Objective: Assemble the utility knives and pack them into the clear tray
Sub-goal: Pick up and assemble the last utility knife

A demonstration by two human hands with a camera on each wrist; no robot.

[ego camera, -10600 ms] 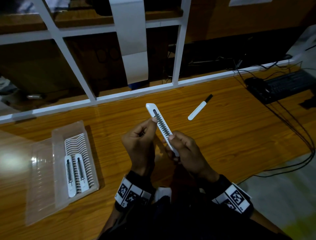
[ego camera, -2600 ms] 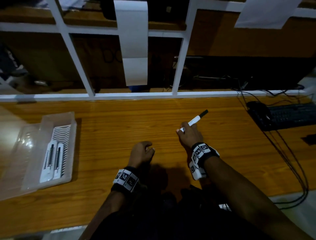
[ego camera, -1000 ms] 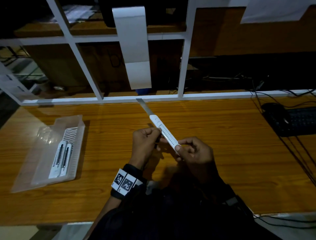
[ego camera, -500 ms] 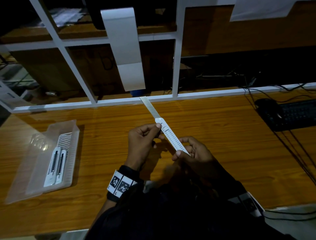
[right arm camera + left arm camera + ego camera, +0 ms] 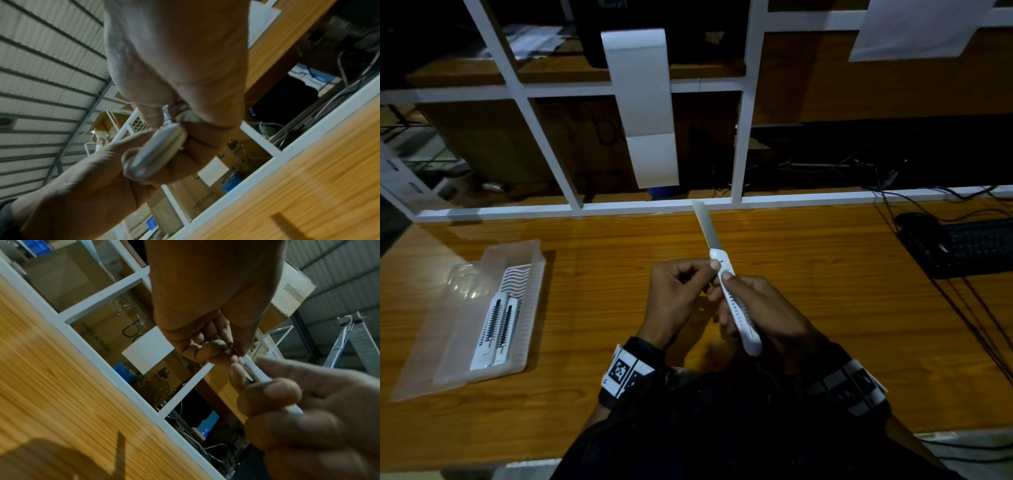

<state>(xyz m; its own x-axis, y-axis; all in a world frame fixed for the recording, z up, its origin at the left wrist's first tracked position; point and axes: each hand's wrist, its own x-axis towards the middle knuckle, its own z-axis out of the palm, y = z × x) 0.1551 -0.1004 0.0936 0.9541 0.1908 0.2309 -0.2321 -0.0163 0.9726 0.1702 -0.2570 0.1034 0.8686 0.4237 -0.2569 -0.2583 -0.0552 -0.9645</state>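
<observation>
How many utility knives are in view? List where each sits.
3: two utility knives lie side by side in the clear tray; one utility knife is held by both hands, blade extended.

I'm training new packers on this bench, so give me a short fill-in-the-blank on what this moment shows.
1. The clear tray already holds ____ finished knives.
2. The utility knife in the hands has its blade ____ from the front end.
3. The right hand grips the knife's body, while the left hand pinches it near the ____ end.
4. The tray lies to the person's ____.

Missing words: two; extended; blade; left
</observation>
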